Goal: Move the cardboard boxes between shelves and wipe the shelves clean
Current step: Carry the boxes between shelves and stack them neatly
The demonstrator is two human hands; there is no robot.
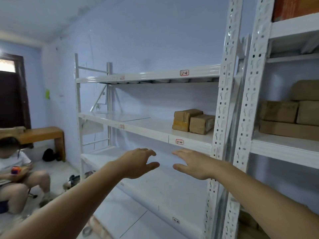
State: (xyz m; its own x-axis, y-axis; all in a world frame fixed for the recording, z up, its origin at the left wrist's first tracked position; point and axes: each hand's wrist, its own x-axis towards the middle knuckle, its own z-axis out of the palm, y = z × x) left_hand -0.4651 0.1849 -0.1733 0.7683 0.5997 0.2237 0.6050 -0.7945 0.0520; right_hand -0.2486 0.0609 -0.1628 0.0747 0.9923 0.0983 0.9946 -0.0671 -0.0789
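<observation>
The white shelving rack [146, 128] carries small red-bordered paper tags with handwritten numbers on the front edges of its shelves. The tag on the upper shelf edge [184, 72] reads "2-4". Directly below it, the tag on the middle shelf edge [179, 141] reads "3-4". Further left along these two edges, two more tags [122, 77] and [121, 126] are too blurred to read. The tag on the lowest visible shelf edge [176, 220] is also illegible.
</observation>
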